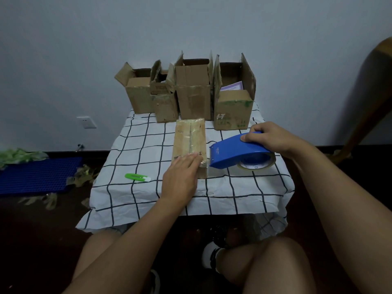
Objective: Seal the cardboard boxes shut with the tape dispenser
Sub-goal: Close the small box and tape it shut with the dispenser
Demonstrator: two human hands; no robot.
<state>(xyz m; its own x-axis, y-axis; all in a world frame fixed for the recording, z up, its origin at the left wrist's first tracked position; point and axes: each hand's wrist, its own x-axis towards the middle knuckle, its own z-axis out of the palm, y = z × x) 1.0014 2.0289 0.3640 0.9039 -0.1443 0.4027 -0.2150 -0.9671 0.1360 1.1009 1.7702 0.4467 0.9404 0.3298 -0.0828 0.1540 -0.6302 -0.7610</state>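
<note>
Flat-fingered, left hand (182, 175) presses the closed cardboard box (190, 141) mid-table; right hand (269, 137) grips the blue tape dispenser (237, 152) just beside it. Dispenser's logo is unreadable.

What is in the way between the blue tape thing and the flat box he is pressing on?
Nothing visible. The blue tape dispenser, held by the right hand, has its toothed front edge right beside the near end of the closed box. The left hand lies flat on that end, left of the dispenser, not across the gap.
</note>
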